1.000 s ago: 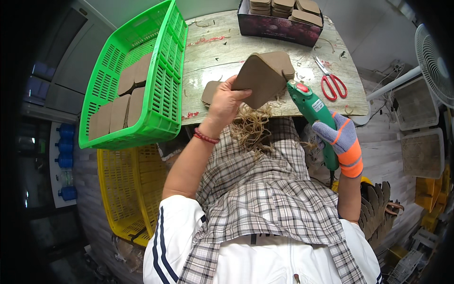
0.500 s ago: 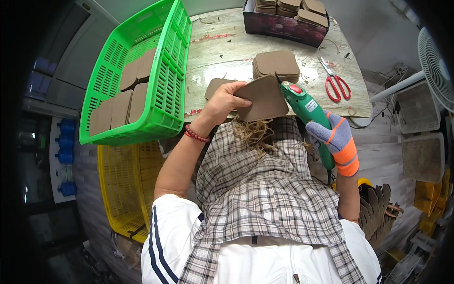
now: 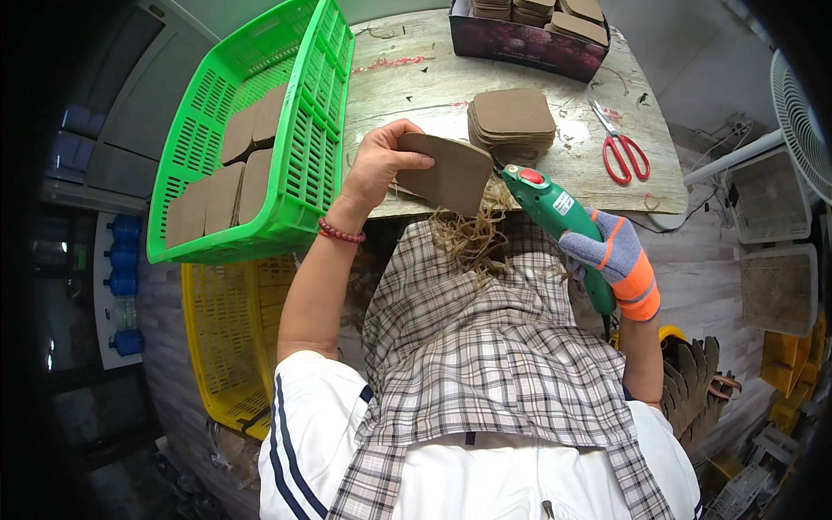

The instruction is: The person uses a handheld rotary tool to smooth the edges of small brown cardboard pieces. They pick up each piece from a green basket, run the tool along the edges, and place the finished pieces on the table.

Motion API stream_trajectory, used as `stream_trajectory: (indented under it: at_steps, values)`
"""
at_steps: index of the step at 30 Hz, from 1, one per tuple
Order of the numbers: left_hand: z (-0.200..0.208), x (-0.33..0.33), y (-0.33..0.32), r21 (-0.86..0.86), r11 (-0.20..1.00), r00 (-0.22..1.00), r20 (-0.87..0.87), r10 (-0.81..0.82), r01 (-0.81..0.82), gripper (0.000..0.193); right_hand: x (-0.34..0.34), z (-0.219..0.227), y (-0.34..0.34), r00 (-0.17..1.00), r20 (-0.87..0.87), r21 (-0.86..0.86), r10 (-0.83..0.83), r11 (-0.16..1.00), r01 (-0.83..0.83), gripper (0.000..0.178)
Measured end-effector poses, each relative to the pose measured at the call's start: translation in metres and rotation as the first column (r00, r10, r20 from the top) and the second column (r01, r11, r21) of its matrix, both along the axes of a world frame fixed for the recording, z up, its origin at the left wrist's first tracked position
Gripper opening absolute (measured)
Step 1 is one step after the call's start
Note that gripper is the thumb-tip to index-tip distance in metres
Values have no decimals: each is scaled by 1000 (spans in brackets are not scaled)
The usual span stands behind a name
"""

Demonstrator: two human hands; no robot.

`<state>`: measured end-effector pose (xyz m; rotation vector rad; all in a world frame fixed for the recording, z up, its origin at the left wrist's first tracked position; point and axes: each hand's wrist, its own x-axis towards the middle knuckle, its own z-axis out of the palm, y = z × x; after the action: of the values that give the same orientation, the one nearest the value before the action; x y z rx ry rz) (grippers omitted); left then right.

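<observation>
Here in the middle of the frame, the bare left hand (image 3: pixel 379 169) has a brown, flat, round-cornered sheet piece (image 3: pixel 446 173) pinched by its left side, thumb on top, the piece tilted above the front edge of the pale wood-grain surface (image 3: pixel 407 78). Over to the right of centre, the right hand (image 3: pixel 611 251), in a grey and orange knitted glove, is wrapped around a green handheld power tool with a red button (image 3: pixel 550 199). The tool's dark tip sits right at the piece's right edge; whether they touch, I cannot tell.

Just behind, a neat stack of matching brown pieces (image 3: pixel 513 113) rests on the surface, and to its right lie red-handled metal scissors (image 3: pixel 622 149), blades pointing up the frame. Top of the frame: a dark, patterned cardboard box (image 3: pixel 524 48) loaded with more stacks. Upper left, a bright green slatted plastic crate (image 3: pixel 316 130) carries brown bundles, with a yellow plastic crate (image 3: pixel 212 338) below it. And down at centre, tangled tan trimmings (image 3: pixel 475 234) lie on the checked cloth apron (image 3: pixel 485 373).
</observation>
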<state>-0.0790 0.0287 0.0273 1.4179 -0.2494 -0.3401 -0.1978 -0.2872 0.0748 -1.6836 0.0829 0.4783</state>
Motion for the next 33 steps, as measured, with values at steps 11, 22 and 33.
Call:
stream_trajectory:
  at_steps: [11,22,33]
  values:
    - [19,-7,-10,189,981,998,52,-45,34,31,0,-6,4,999,27,-42,46,998,-45,33]
    - [27,-18,-35,271,940,977,6,-215,206,60,2,-8,12,994,60,-73,92,993,-87,36]
    - [-15,4,15,84,995,992,-113,58,-48,60,6,-29,11,1000,-3,35,2,999,-2,34]
